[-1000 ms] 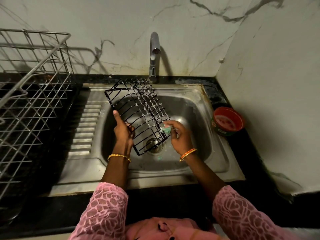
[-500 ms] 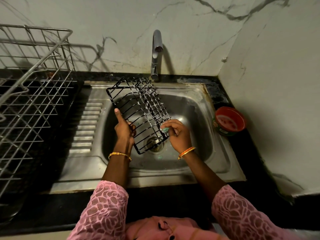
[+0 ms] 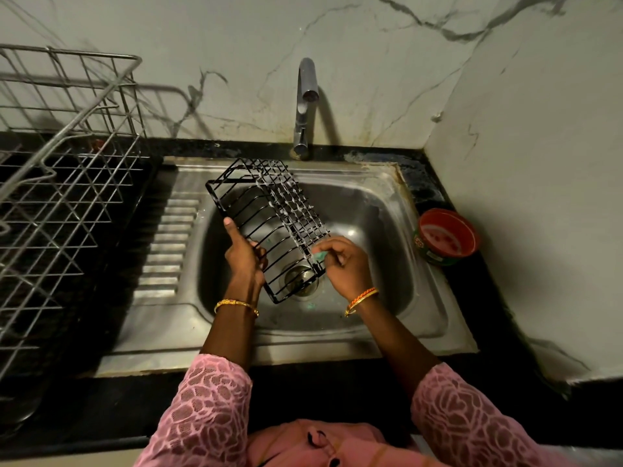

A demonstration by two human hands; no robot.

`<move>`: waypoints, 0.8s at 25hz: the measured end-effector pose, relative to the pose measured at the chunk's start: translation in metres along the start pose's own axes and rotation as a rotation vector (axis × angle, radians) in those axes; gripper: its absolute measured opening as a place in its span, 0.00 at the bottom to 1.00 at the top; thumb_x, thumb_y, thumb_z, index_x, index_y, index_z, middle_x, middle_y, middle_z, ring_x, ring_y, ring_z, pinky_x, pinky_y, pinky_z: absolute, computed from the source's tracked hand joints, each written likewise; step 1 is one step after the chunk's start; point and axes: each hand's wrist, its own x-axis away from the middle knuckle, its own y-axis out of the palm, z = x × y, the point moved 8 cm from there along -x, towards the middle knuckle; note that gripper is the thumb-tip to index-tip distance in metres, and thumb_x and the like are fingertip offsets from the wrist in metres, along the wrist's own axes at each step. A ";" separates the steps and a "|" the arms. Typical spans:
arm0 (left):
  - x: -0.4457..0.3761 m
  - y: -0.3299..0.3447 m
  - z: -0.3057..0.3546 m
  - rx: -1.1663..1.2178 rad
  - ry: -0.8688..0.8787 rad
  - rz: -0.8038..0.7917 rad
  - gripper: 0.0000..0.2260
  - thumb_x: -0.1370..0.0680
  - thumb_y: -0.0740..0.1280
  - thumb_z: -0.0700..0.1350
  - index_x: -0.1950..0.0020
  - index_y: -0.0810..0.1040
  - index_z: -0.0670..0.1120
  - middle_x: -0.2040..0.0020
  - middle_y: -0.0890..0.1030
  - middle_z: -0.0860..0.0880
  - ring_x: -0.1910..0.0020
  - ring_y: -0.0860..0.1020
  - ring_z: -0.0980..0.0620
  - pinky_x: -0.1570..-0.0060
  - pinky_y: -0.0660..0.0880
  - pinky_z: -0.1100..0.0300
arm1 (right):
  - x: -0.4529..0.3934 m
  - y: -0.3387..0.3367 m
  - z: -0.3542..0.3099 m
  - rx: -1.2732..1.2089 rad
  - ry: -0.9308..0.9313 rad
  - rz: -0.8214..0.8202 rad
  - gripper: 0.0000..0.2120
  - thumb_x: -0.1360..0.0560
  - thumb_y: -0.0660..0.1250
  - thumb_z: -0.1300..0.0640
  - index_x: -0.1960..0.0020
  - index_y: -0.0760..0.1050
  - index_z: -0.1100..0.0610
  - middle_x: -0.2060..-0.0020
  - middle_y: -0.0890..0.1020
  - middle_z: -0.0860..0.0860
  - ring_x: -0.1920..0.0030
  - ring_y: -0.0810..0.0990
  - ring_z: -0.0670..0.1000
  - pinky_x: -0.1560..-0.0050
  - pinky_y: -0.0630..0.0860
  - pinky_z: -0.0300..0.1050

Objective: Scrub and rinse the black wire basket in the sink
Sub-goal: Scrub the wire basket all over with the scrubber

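The black wire basket (image 3: 269, 220) is tilted over the steel sink (image 3: 371, 210), with white soap foam along its right side. My left hand (image 3: 244, 256) grips its left rim, thumb up along the wire. My right hand (image 3: 344, 264) pinches a small green scrubber (image 3: 319, 255) against the basket's lower right edge. The drain (image 3: 300, 278) shows through the wires below. No water runs from the tap (image 3: 305, 106).
A large steel dish rack (image 3: 64, 203) stands on the black counter at the left, beside the ribbed drainboard (image 3: 168, 244). A red round tub (image 3: 446, 235) sits on the counter at the sink's right. Marble walls close in behind and on the right.
My right hand with the scrubber has shifted slightly along the basket's lower right edge. The basket and my left hand stay about where they were.
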 end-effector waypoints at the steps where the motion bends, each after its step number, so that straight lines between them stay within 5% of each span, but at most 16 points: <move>1: 0.000 0.000 -0.001 -0.006 0.001 0.007 0.24 0.23 0.55 0.66 0.70 0.61 0.49 0.83 0.63 0.55 0.84 0.61 0.59 0.81 0.55 0.69 | 0.005 0.004 -0.007 -0.021 -0.004 -0.025 0.12 0.34 0.63 0.71 0.61 0.82 0.60 0.59 0.81 0.51 0.57 0.79 0.44 0.52 0.76 0.36; 4: 0.001 0.001 0.001 -0.023 0.009 0.020 0.24 0.23 0.55 0.66 0.70 0.62 0.49 0.83 0.63 0.56 0.83 0.61 0.58 0.80 0.56 0.68 | 0.018 0.013 -0.028 -0.090 -0.099 -0.082 0.07 0.35 0.67 0.63 0.59 0.82 0.60 0.56 0.80 0.51 0.54 0.79 0.46 0.51 0.78 0.38; 7: 0.002 0.002 0.001 -0.028 0.010 0.008 0.24 0.23 0.55 0.66 0.70 0.62 0.49 0.83 0.63 0.56 0.84 0.61 0.59 0.81 0.55 0.69 | 0.019 0.011 -0.029 -0.087 -0.144 -0.121 0.08 0.35 0.67 0.67 0.58 0.81 0.59 0.56 0.80 0.51 0.53 0.79 0.46 0.50 0.77 0.38; 11: 0.000 -0.001 0.002 0.009 0.003 0.005 0.24 0.22 0.55 0.65 0.69 0.61 0.49 0.82 0.63 0.56 0.85 0.62 0.59 0.81 0.56 0.69 | 0.015 -0.002 0.010 -0.168 0.128 -0.070 0.17 0.36 0.70 0.71 0.55 0.77 0.53 0.50 0.81 0.55 0.52 0.81 0.51 0.54 0.78 0.37; 14: -0.001 -0.001 0.000 0.015 -0.002 0.010 0.24 0.23 0.55 0.66 0.69 0.61 0.49 0.83 0.63 0.56 0.85 0.62 0.59 0.81 0.56 0.69 | 0.019 0.000 0.007 -0.196 0.121 -0.065 0.16 0.37 0.70 0.72 0.55 0.79 0.56 0.53 0.81 0.55 0.52 0.81 0.53 0.52 0.78 0.40; 20: -0.004 -0.005 -0.004 0.031 -0.011 0.002 0.24 0.23 0.55 0.66 0.69 0.61 0.49 0.83 0.62 0.56 0.85 0.61 0.59 0.79 0.55 0.68 | 0.027 0.000 -0.008 -0.044 -0.034 -0.087 0.11 0.37 0.71 0.69 0.57 0.82 0.60 0.58 0.80 0.47 0.55 0.78 0.40 0.51 0.74 0.30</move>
